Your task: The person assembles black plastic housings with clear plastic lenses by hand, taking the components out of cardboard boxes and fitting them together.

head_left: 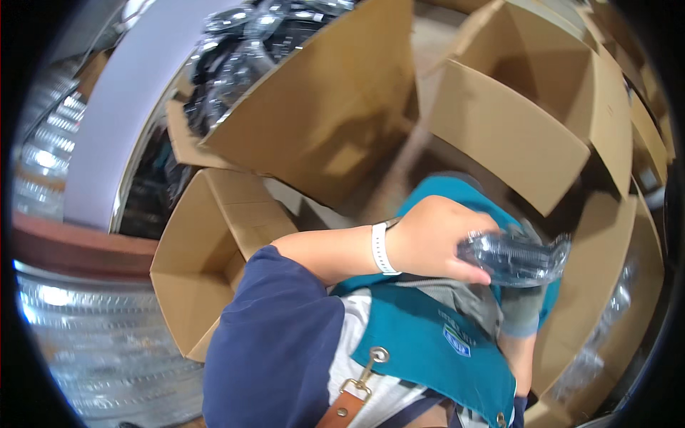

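Note:
My left hand, with a white watch band at the wrist, grips the left end of a dark, shiny plastic tray bundle. The bundle has ribbed edges and looks like nested trays; their exact kind is unclear. Behind and below it is my right hand, in what looks like a grey glove. Its fingers are mostly hidden by the bundle, so their grip does not show. Both hands are in front of my teal apron.
An open cardboard box stands at left, beneath a larger box by black plastic-wrapped goods. More open boxes stand at far right. Clear plastic stacks fill the lower left; clear wrap lies in a box at right.

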The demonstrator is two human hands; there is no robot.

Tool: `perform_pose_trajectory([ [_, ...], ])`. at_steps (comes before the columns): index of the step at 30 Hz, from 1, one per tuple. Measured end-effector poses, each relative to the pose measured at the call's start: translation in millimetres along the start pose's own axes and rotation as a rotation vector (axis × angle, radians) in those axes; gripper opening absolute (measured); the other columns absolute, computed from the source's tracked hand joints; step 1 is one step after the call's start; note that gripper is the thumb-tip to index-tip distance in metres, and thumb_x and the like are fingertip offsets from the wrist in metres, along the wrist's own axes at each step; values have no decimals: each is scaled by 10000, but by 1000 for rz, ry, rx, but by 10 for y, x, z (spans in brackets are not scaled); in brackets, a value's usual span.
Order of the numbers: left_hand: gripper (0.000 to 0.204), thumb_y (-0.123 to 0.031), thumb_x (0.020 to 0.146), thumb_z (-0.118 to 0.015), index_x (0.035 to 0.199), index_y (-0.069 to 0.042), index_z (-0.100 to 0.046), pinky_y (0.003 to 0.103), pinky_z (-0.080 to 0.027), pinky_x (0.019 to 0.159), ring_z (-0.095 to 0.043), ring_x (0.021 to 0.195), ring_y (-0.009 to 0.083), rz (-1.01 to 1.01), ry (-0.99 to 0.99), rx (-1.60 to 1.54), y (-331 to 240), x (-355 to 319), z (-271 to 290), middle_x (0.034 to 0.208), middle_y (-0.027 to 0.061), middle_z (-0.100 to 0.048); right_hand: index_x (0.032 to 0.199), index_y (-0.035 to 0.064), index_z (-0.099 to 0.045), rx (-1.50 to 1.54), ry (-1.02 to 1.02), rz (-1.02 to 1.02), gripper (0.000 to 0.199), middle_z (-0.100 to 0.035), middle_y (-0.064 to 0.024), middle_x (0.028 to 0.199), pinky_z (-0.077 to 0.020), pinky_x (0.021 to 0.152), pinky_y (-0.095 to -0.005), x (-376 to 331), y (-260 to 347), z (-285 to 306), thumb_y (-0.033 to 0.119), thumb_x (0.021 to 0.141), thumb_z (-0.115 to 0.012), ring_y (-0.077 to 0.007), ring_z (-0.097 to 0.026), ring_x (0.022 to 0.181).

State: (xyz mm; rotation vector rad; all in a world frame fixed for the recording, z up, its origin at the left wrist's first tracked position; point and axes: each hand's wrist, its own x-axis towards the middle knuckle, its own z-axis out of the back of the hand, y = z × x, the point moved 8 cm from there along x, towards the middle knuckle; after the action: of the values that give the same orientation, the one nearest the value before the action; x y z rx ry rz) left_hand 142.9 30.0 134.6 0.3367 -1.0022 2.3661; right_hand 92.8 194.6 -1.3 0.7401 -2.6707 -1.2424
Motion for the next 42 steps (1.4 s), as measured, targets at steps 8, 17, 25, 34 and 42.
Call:
perform_pose_trajectory([
  [8,337,-291,927,-561,1106,-5,-562,360,-485,845,-590,943,201,158,-1208,-450,634,-992,2665,1062,95,-604,1299,-26,-432,-481,-159,223,409,-499,-125,1289,-403,1025,-362,210,11,887,266,1030,-337,-213,-505,1184],
  [17,398,-456,881,-573,1119,-139,-544,428,-450,817,-558,987,226,567,-1506,-415,1794,-1600,4487,1136,52,-594,1192,-38,-517,-575,-188,113,342,-580,-133,1155,-428,994,-356,356,-159,805,234,1012,-413,-210,-559,1096],
  [25,655,-605,817,-489,1260,-125,-545,437,-395,991,-517,1168,387,1108,-595,1058,1811,-1205,4436,1249,198,-559,1186,-15,-539,-570,-205,137,357,-594,-109,1140,-421,983,-344,244,-133,792,274,1004,-433,-196,-563,1081],
  [34,318,-133,870,-541,1140,35,-535,311,-372,983,-515,1086,208,351,-832,435,942,-434,2726,1145,132,-557,1211,-23,-535,-528,-283,125,341,-594,-118,1176,-435,972,-342,201,7,834,226,981,-496,-201,-571,1089],
  [42,224,-24,671,-636,894,-39,-629,412,-434,918,-538,1050,320,221,-122,94,870,-346,-217,1051,119,-591,1385,75,-423,-807,-392,1182,586,-463,-114,1383,-219,1139,-413,-1526,2385,73,487,984,-313,-265,-430,1290],
])
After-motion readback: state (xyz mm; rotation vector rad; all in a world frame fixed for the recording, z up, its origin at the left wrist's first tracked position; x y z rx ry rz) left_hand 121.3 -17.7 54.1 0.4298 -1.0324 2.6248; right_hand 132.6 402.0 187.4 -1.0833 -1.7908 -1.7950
